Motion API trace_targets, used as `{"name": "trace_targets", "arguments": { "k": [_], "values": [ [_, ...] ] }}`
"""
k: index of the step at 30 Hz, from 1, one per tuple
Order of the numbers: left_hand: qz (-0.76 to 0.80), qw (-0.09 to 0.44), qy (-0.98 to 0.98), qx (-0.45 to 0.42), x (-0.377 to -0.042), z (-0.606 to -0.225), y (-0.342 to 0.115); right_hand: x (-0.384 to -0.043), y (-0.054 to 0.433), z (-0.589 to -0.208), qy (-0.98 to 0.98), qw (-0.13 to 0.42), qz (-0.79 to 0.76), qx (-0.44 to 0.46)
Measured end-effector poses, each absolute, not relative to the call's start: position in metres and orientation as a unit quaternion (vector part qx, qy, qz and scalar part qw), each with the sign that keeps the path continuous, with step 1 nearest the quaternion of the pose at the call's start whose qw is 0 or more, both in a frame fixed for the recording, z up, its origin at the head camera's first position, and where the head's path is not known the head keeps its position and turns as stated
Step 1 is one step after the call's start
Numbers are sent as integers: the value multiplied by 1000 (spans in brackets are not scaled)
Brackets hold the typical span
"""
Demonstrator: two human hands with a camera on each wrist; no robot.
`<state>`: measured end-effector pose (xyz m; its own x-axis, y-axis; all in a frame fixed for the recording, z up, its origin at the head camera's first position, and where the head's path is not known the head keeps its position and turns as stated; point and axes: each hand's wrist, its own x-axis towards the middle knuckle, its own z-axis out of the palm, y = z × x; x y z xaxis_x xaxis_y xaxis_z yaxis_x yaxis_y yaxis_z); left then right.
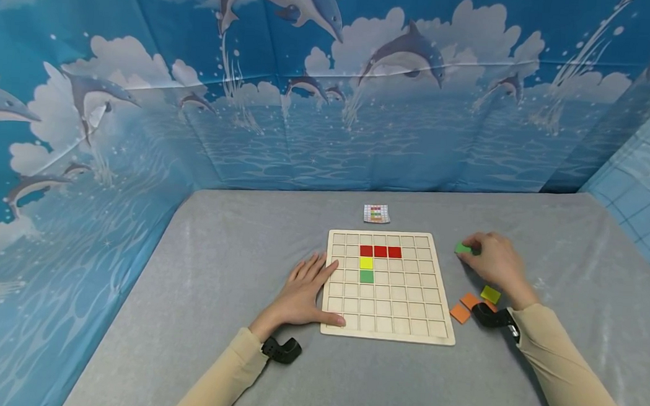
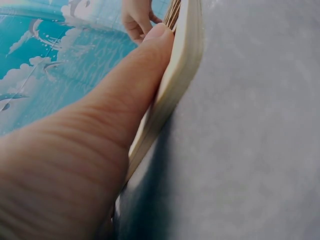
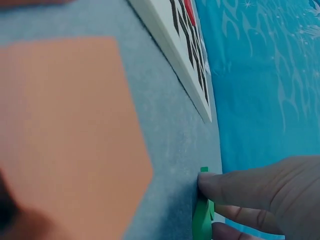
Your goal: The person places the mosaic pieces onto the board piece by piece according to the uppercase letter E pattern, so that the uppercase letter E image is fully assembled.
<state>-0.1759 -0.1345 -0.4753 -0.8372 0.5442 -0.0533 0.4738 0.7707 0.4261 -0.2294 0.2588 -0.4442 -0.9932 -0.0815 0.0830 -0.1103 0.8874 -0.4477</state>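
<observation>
A square wooden grid board (image 1: 408,310) lies on the table, with three red tiles (image 1: 380,252) in a row, a yellow tile (image 1: 366,263) under the leftmost red one and a green tile (image 1: 366,277) below that. My left hand (image 1: 301,295) rests at the board's left edge, fingers spread and thumb over the lower left corner. To the right of the board, my right hand (image 1: 496,260) pinches green tile material (image 3: 202,220) between thumb and fingers, close to the table. Whether it is one tile or two, I cannot tell.
Loose orange tiles (image 1: 460,313) and a yellow-green tile (image 1: 490,294) lie near my right wrist, partly behind its black camera (image 1: 488,315). A small pattern card (image 1: 377,213) sits beyond the board. A dolphin-printed curtain (image 1: 329,141) hangs behind the grey table (image 1: 233,235).
</observation>
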Motion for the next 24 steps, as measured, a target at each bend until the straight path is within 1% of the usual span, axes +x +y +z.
{"name": "trace_targets", "arguments": {
  "k": [6, 16, 24],
  "values": [
    [200, 88, 938, 269, -175, -474, -134, -226, 256, -444, -968, 26, 244, 51],
    [196, 84, 939, 272, -176, -475, -134, -221, 252, -446, -960, 52, 270, 61],
    [194, 84, 939, 272, -175, -476, -134, -218, 251, -446, -951, 50, 298, 61]
  ]
}}
